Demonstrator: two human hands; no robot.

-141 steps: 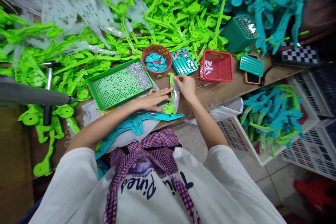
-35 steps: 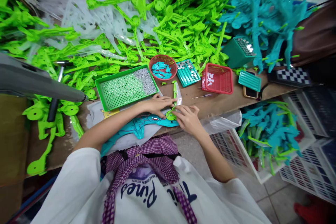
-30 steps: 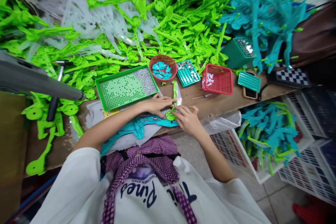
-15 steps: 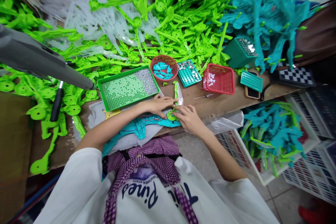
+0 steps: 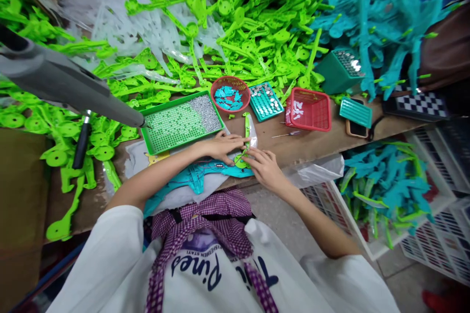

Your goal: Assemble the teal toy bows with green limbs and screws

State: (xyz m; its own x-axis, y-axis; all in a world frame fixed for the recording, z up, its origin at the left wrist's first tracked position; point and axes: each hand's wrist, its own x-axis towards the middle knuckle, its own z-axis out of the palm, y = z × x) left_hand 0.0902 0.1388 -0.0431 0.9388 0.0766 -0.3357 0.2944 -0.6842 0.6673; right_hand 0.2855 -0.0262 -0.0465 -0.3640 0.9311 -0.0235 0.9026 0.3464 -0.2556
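My left hand (image 5: 219, 145) lies flat with its fingers stretched out, pressing on a green plastic toy piece (image 5: 246, 129) and a teal piece (image 5: 198, 174) at the near edge of the wooden bench. My right hand (image 5: 265, 168) has its fingers curled and pinched at the round end of the green piece, beside a clear plastic blade part. What the fingertips pinch is too small to make out.
A green tray of small metal parts (image 5: 179, 121) sits just beyond my left hand. Behind stand a round red basket (image 5: 230, 94), a teal tray of discs (image 5: 266, 101) and a red square basket (image 5: 308, 109). Heaps of green (image 5: 257, 19) and teal (image 5: 367, 14) pieces fill the back. White crates (image 5: 382, 195) stand at the right.
My right hand has slid from the upper part of the green piece down to its round end. A grey bar at the left now reaches farther in over the green tray.
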